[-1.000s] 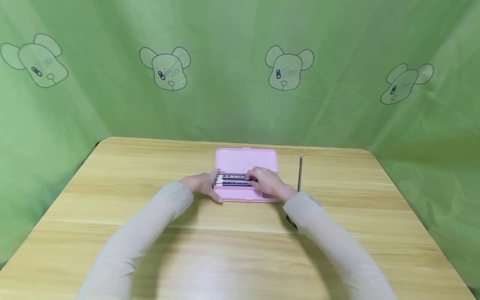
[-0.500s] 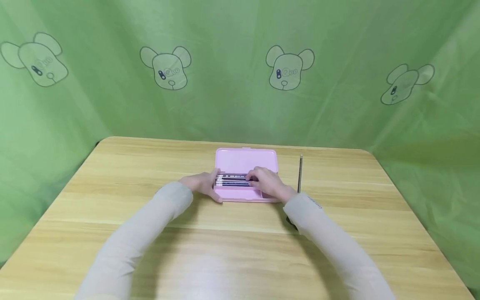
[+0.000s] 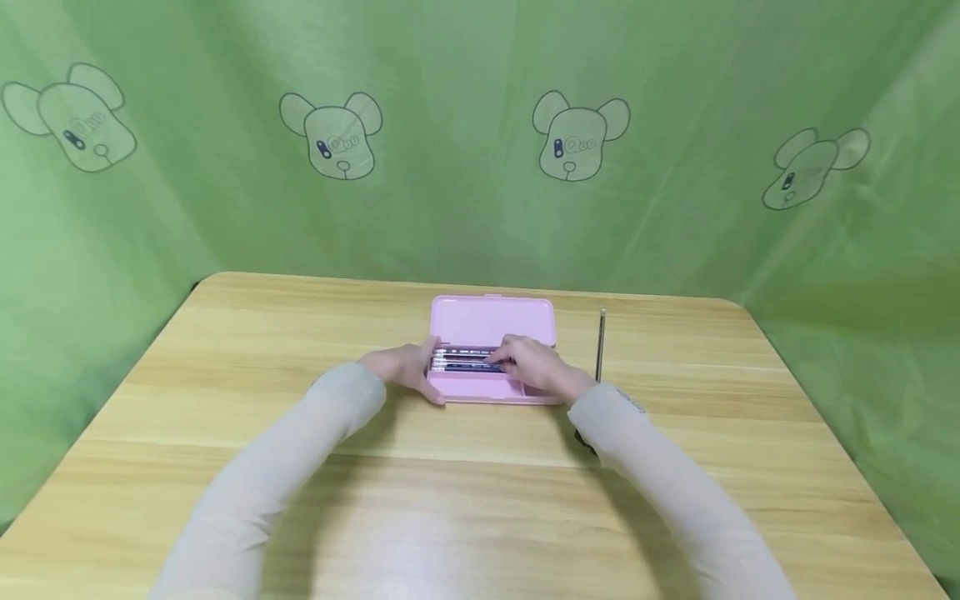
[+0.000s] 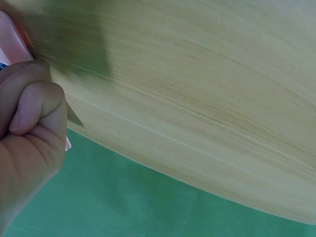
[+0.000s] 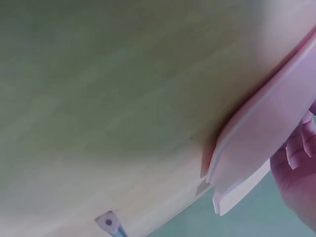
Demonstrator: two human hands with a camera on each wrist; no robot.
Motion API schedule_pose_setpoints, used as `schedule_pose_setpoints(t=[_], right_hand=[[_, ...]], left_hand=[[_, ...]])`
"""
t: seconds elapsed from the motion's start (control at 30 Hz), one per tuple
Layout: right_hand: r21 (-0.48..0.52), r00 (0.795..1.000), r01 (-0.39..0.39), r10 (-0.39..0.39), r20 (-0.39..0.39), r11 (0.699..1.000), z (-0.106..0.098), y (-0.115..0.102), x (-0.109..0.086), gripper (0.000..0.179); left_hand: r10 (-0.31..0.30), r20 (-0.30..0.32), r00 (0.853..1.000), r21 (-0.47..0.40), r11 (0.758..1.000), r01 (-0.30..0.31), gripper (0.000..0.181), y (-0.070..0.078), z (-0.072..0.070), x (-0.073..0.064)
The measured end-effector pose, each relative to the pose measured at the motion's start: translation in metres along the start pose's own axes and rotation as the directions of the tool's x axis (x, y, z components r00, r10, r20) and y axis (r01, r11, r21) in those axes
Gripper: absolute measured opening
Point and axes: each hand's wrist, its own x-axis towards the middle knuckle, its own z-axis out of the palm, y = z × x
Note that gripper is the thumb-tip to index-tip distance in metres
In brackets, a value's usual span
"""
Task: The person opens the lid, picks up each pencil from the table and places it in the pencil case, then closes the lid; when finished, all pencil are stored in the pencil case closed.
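Observation:
A pink pencil case (image 3: 472, 387) lies with its lid (image 3: 493, 321) laid back on the wooden table. Several dark pencils (image 3: 461, 352) with pale ends lie side by side in its long compartment. My left hand (image 3: 408, 367) grips the case's left end, thumb at the near corner and fingers towards the far side. Bent fingers of that hand (image 4: 34, 106) show in the left wrist view. My right hand (image 3: 534, 364) reaches in over the right part, index fingertip touching the pencils and hiding their right ends. In the right wrist view, its fingers (image 5: 308, 138) bend loosely behind the pink wall.
A single dark pencil (image 3: 600, 346) lies on the table (image 3: 420, 500) right of the case, its near end behind the right sleeve (image 3: 607, 417). Something black (image 3: 587, 443) shows beside that sleeve. A green curtain (image 3: 465, 225) with mouse heads hangs behind the table.
My right index finger has stretched out slightly to the left over the pencils. The left hand and the case have stayed put.

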Motion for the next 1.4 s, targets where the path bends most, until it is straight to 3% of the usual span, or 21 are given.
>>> schedule_pose_setpoints(t=[0.47,0.77,1.0,1.4], right_hand=[[-0.048,1.0,-0.023,0.023,0.014,0.999,-0.001,-0.004,-0.001,0.027],[0.04,0.997,-0.007,0.01,-0.077,0.999,-0.007,0.009,-0.01,0.022],[0.159,0.98,-0.061,0.089,-0.178,0.985,-0.024,0.034,-0.027,0.023],[0.311,0.936,-0.177,0.257,-0.238,0.934,-0.041,0.079,-0.061,0.033]], left_hand=[[0.01,0.009,1.0,0.027,1.0,-0.01,0.107,0.004,-0.001,-0.004],[0.001,0.011,1.0,0.03,1.0,-0.001,0.107,0.007,-0.002,-0.003],[-0.007,0.014,1.0,0.024,1.0,0.007,0.107,0.005,-0.001,-0.003],[-0.009,0.013,1.0,0.04,0.999,0.009,0.107,0.004,-0.001,-0.001]])
